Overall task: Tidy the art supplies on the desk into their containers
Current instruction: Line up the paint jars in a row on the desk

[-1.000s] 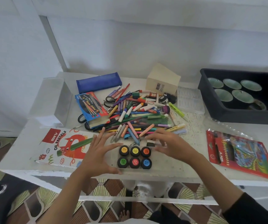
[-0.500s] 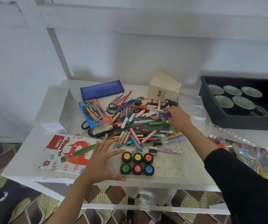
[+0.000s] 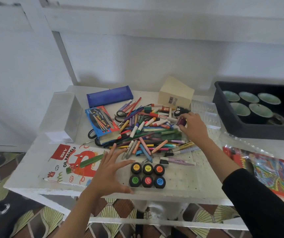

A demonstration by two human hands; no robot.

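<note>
Purple pot (image 3: 181, 121) pinched in right fingers (image 3: 188, 115); left fingers (image 3: 111, 152) splayed, empty.

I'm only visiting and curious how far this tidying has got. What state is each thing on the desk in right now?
left hand: open, fingers spread
right hand: fingers gripping the purple pot
paint pots: six, lids on
blue pouch: lying flat
pens and crayons: loose heap
oil pastels box: closed, flat
black tub: holds cups
</note>
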